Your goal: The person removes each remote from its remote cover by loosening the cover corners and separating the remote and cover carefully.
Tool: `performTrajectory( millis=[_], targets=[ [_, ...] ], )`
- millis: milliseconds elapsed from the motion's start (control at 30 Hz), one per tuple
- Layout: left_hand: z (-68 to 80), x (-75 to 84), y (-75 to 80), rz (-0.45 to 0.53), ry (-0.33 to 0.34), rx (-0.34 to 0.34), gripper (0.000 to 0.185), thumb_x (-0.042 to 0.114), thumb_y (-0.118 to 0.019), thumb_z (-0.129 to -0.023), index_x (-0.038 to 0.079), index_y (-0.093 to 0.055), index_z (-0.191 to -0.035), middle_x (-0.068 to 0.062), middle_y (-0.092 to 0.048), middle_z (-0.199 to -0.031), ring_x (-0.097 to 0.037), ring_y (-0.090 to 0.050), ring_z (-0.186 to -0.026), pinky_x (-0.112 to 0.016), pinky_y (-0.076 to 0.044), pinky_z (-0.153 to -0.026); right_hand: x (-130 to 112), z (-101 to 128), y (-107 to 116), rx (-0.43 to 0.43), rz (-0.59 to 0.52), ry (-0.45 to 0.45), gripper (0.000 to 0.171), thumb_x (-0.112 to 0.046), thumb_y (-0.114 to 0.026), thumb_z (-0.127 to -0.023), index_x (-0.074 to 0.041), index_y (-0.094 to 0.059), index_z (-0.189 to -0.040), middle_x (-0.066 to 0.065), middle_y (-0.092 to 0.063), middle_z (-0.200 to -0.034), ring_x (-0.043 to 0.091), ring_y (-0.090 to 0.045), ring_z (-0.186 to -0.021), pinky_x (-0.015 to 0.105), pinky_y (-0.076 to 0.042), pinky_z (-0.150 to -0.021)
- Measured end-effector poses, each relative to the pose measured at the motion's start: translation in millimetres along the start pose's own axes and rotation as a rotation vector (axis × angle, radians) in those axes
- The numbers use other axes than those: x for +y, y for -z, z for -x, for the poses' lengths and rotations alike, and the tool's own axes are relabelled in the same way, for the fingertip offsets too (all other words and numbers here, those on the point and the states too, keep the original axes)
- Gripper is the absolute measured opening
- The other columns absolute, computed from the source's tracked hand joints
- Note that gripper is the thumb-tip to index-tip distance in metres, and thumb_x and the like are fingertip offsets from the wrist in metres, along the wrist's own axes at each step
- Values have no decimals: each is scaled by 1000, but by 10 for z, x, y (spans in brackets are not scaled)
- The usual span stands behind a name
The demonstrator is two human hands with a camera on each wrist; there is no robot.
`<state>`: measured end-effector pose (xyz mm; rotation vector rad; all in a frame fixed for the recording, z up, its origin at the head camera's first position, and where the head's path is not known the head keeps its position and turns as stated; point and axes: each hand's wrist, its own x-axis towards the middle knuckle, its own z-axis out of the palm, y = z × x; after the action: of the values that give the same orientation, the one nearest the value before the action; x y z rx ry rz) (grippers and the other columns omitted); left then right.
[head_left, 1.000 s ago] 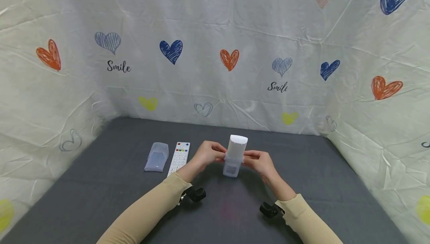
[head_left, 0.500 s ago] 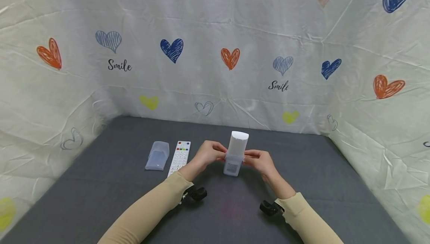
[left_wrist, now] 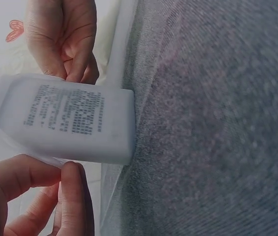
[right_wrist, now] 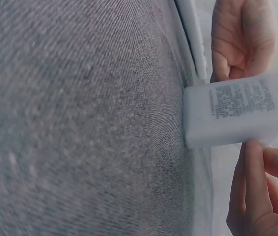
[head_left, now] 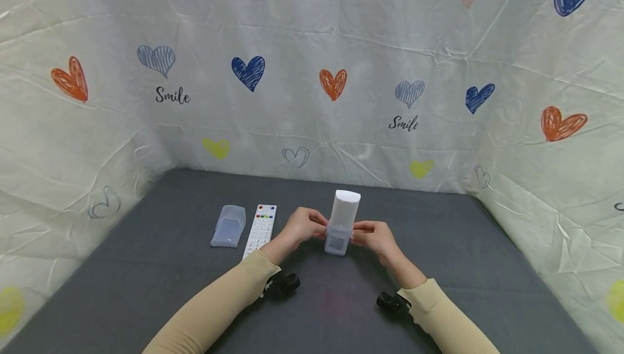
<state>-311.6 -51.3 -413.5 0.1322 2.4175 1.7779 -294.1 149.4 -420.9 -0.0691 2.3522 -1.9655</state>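
A white remote control (head_left: pixel 345 208) stands upright on the table, its lower part inside a translucent silicone remote cover (head_left: pixel 337 240). Printed text shows through the cover (left_wrist: pixel 75 113) in the left wrist view. My left hand (head_left: pixel 303 225) pinches the cover's rim on the left side between thumb and fingers. On the opposite side, my right hand (head_left: pixel 376 238) pinches the rim in the same way, as the right wrist view of its fingertips (right_wrist: pixel 254 152) shows. The remote's bottom end rests on the cloth.
Left of my hands lies a second white remote (head_left: pixel 260 229) with coloured buttons, partly behind my left wrist. Farther left is another translucent cover (head_left: pixel 228 227). The dark grey tabletop (head_left: pixel 161 267) ends at a white curtain (head_left: pixel 292 110) printed with hearts.
The remote stands a little more upright than one second ago. Both hands have sunk slightly along its sides in the last half second. The other remote and cover have stayed put.
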Motion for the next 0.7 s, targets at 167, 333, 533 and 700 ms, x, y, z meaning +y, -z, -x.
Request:
performTrajectory(
  millis=[167, 333, 533, 700],
  targets=[
    [-5, -16, -11, -5, 3, -3, 10, -8, -68, -77, -1, -70, -84, -10, -69, -83, -14, -65, -66, -34, -59, -68, 21, -12, -2, -1, 8, -29, 23, 8, -63, -83, 12, -65, -106, 22, -69, -99, 18, -69, -79, 36, -59, -76],
    [-17, -41, -18, 9, 2, -12, 10, -9, -68, -75, -3, -70, -84, -11, -69, -81, -14, -65, -64, -33, -59, -67, 34, -21, -1, -1, 34, -67, 23, 7, -63, -84, 10, -66, -106, 21, -69, -101, 20, -69, -82, 36, -58, -77],
    [-35, -70, -22, 4, 10, -13, 11, -9, -67, -75, -3, -70, -83, -10, -68, -81, -13, -64, -63, -32, -59, -66, 48, -32, 1, -4, 42, -92, 22, 6, -64, -84, 8, -67, -106, 21, -69, -102, 21, -70, -83, 37, -58, -77],
    [-36, -72, -25, 5, 16, -13, 10, -9, -68, -76, -3, -70, -83, -10, -69, -81, -14, -64, -63, -32, -59, -65, 59, -40, 0, -9, 40, -103, 23, 6, -64, -84, 8, -67, -107, 22, -68, -104, 21, -70, -83, 37, -58, -78]
  ],
)
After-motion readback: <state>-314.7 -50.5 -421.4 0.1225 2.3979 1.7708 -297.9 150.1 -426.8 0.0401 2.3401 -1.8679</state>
